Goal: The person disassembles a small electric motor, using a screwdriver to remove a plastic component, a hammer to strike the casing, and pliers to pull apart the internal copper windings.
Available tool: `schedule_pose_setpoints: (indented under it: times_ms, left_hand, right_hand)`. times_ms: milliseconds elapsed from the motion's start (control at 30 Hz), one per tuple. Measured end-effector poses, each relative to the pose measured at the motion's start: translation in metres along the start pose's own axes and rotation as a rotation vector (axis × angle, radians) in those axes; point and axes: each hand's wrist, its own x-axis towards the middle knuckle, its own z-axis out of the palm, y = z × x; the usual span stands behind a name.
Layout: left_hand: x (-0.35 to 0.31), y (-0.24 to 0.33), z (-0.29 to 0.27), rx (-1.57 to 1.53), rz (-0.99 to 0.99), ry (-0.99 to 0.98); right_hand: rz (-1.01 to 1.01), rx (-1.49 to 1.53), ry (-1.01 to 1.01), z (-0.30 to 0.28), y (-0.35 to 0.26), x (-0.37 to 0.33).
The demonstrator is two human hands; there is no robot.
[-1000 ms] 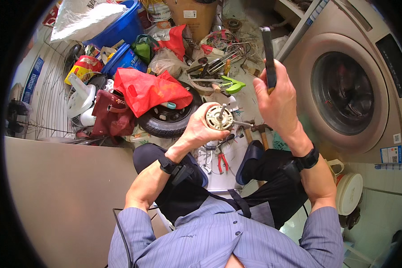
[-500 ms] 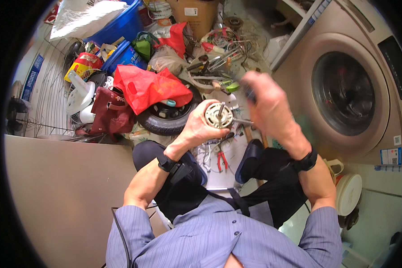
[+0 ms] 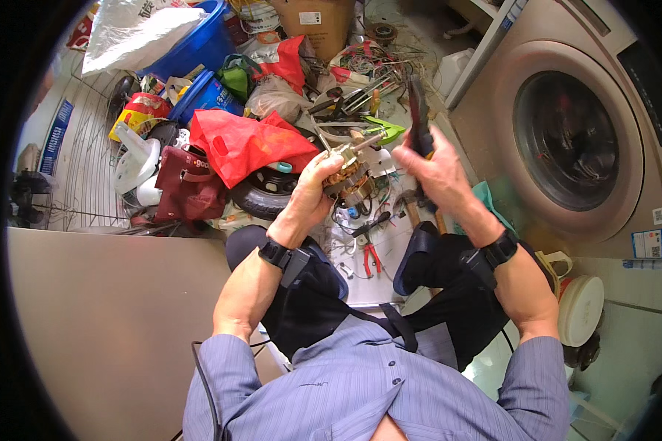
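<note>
My left hand [image 3: 309, 192] is wrapped round a small electric motor [image 3: 355, 180], whose copper windings show at its side. The motor is tilted, and its metal shaft [image 3: 369, 141] points up and to the right. Just right of it, my right hand [image 3: 447, 175] grips a long dark tool [image 3: 418, 110] with a touch of yellow near the grip. The tool stands roughly upright, apart from the motor; its exact kind is unclear. On the floor below the motor lie red-handled pliers [image 3: 372, 259] among small parts.
A tyre [image 3: 261, 197], a red bag [image 3: 246, 147] and a blue basin [image 3: 191, 44] pile up ahead on the left. Loose tools [image 3: 357, 99] lie beyond my hands. A front-loading washing machine [image 3: 485, 125] stands right; a metallic panel [image 3: 118, 309] is at the left.
The motor has turned from showing its round end face to showing its side, with the shaft tipped rightward. My right hand has lowered slightly, and the dark tool now stands upright.
</note>
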Motion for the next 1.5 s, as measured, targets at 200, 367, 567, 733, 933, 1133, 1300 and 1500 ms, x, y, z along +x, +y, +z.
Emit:
schedule_pose_setpoints:
  times_ms: [200, 367, 567, 733, 933, 1133, 1300, 1500]
  left_hand:
    - [-0.002, 0.003, 0.009, -0.04, 0.094, 0.011]
    - [0.002, -0.001, 0.014, -0.073, 0.192, 0.048]
    - [0.003, -0.003, 0.016, -0.092, 0.25, 0.136]
    - [0.008, 0.007, 0.014, -0.078, 0.287, 0.194]
    - [0.022, 0.06, -0.024, -0.316, 0.444, 0.388]
    - [0.021, 0.057, -0.038, -0.477, 0.297, 0.358]
    - [0.016, 0.053, -0.038, -0.534, 0.231, 0.322]
    - [0.015, 0.049, -0.044, -0.438, 0.236, 0.242]
  right_hand:
    - [0.475, 0.634, -0.325, 0.044, 0.026, -0.021]
    - [0.407, 0.721, -0.279, 0.063, 0.014, -0.013]
    - [0.423, 0.886, -0.29, 0.073, 0.014, -0.008]
    - [0.269, 0.657, -0.089, 0.086, 0.02, 0.006]
    - [0.21, 0.497, 0.0, 0.076, 0.021, 0.004]
    - [0.245, 0.667, -0.126, 0.063, 0.005, -0.003]
    - [0.371, 0.708, -0.212, 0.047, 0.009, -0.004]
    - [0.419, 0.656, -0.188, 0.037, 0.032, -0.004]
